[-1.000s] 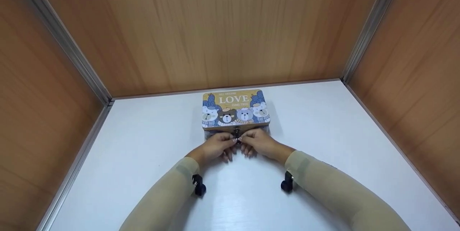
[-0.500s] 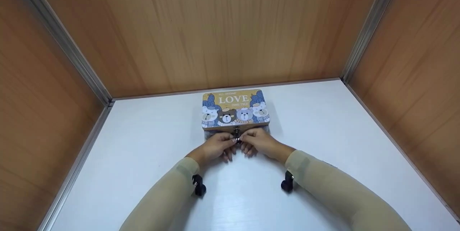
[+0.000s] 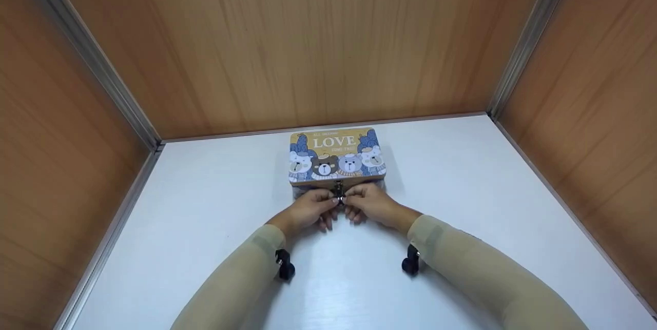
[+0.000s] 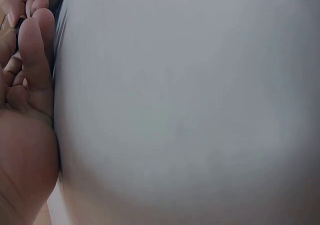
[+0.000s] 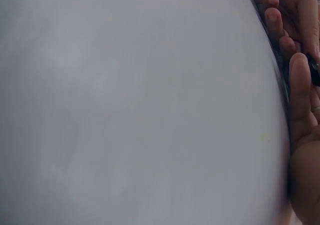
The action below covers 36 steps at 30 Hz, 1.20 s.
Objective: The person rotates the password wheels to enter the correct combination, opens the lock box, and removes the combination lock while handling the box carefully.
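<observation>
A yellow and blue box (image 3: 331,142), printed with bears and the word LOVE, stands with its lid down at the back middle of the table. From the clasp at its front hangs a small black lock (image 3: 340,198). My left hand (image 3: 306,209) pinches this lock from the left between thumb and index finger. On the other side my right hand (image 3: 375,205) does the same, its fingertips almost meeting the left ones. In both wrist views a bit of black shows between the fingers; most of the lock is hidden. The other fingers lie low, close over the tabletop.
The white table (image 3: 215,222) is walled by wooden panels (image 3: 328,42) at the back and both sides, with metal posts (image 3: 528,42) in the corners. The box stands close to the back panel. A small black device (image 3: 285,266) hangs at each wrist.
Both hands keep their place at the front of the box. The fingertips shift only slightly around the lock, and the box stays still.
</observation>
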{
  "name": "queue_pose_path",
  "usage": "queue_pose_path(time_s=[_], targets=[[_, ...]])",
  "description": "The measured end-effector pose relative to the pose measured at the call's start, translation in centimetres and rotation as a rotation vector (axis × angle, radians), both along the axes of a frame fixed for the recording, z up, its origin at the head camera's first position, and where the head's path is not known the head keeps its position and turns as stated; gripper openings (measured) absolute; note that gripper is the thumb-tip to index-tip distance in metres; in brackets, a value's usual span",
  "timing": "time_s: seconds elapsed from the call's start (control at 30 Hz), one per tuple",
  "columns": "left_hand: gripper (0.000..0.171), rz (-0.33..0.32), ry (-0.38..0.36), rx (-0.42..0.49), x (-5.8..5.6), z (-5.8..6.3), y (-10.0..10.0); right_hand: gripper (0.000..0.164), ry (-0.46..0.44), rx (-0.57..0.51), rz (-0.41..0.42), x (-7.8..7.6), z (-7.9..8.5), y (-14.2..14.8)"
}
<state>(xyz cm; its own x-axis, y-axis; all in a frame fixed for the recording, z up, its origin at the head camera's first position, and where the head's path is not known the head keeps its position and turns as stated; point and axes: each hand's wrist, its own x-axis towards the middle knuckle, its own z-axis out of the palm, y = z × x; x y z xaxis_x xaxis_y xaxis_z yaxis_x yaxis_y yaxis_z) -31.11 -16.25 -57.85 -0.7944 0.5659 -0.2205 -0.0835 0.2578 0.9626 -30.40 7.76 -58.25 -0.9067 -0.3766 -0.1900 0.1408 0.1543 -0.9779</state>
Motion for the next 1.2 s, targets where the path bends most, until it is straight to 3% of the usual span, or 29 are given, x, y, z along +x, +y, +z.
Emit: queue_pose_path(time_s=[0.8, 1.2], targets=[[0.026, -0.002, -0.01, 0.019, -0.17, -0.14, -0.02, 0.028, 0.002, 0.039, 0.016, -0.05, 0.08, -0.27], [0.026, -0.009, 0.008, 0.002, -0.1, -0.03, -0.02, 0.022, 0.004, -0.004, 0.016, -0.21, -0.17, -0.14]])
